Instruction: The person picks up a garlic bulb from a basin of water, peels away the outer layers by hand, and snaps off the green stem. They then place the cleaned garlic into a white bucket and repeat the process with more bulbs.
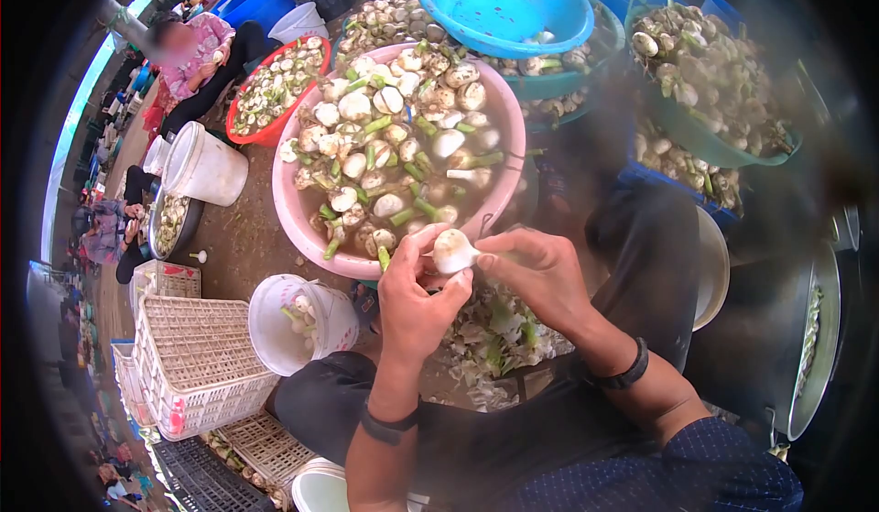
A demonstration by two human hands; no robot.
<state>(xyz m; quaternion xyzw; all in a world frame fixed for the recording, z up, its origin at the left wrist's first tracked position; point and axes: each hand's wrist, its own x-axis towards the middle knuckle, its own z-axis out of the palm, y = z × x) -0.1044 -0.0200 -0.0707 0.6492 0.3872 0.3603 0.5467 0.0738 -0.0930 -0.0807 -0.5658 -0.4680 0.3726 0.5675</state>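
Note:
A white garlic bulb [451,251] with a brownish top is held up between my two hands, just over the near rim of a pink tub [291,202]. My left hand [412,283] has its fingers curled around the bulb from the left. With thumb and fingers, my right hand [538,272] pinches at the bulb's right end. In the tub, many garlic bulbs [388,205] with short green stems sit in murky water. Under my hands, a heap of peelings and leaves [499,333] lies on the ground.
A white bucket [265,329] with a few bulbs stands left, beside stacked white crates [197,347]. A blue basin [499,8] and a heaped green basket [723,81] are behind. A red basin [275,91] of bulbs stands near a seated person [197,54]. Metal basins are right.

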